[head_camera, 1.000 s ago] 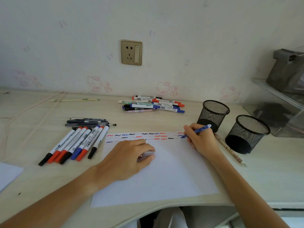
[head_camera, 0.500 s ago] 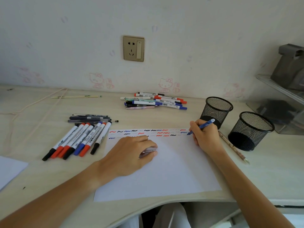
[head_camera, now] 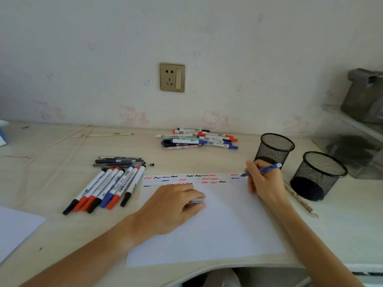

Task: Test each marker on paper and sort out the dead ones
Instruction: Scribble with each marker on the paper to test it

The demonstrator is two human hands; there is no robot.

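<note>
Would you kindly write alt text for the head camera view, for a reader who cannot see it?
A person's right hand presses a blue marker to the top right corner of a white sheet of paper lined with red, blue and black squiggles, while the left hand rests on the sheet holding a small pale object. Marker groups lie left and behind; two black mesh cups stand right.

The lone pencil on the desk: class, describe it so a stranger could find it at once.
Start at the two black mesh cups on the right of the desk. Just in front of them, beside the right hand, lies the pencil, pointing toward the desk's near edge. Unlike the capped markers, it is thin, pale, patterned and lies alone.
</note>
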